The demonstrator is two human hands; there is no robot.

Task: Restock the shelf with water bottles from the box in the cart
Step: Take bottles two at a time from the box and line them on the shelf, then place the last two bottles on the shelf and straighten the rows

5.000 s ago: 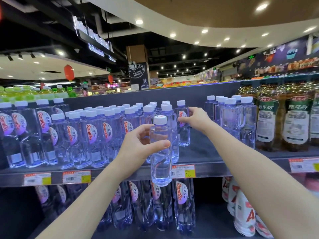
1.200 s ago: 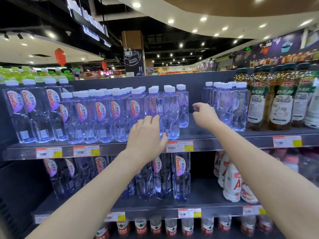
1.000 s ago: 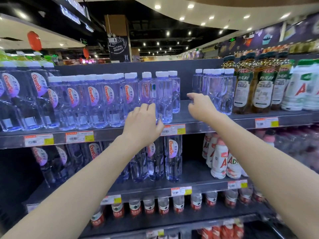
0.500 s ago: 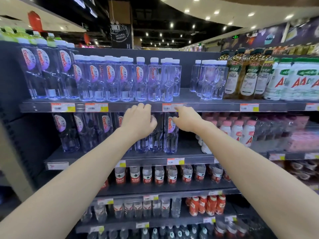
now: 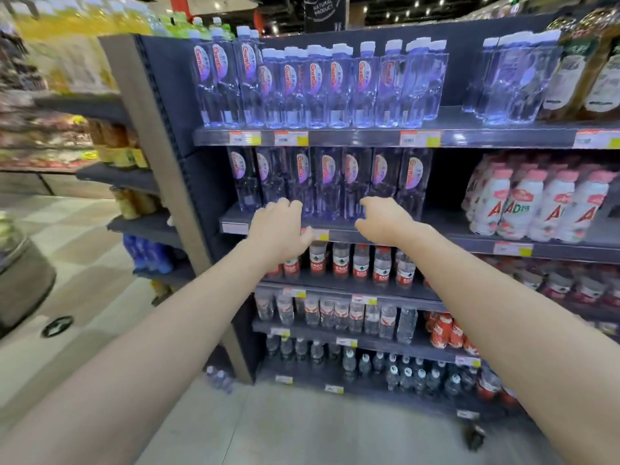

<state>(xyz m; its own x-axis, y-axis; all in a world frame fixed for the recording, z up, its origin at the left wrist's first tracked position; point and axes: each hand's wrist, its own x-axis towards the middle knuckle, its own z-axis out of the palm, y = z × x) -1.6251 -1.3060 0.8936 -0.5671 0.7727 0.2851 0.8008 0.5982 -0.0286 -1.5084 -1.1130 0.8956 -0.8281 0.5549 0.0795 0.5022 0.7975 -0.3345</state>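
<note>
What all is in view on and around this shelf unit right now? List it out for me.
Tall water bottles: a full row, exact count unclear, clear with white caps and pink-red labels, top shelf left.
Unlabelled clear bottles: small cluster, top shelf, right of a gap.
Dark drink bottles: several, amber with pale labels, top shelf far right.
Large water bottles: about seven across, clear, second shelf.
White bottles: several, pink caps, second shelf right.
Small red-labelled bottles: one row, third shelf.
Lower shelves: more small bottles, blurred.
Price tags: several, orange-yellow, shelf edges.
Left hand: empty, before the second shelf's edge.
Right hand: empty, same height.
</note>
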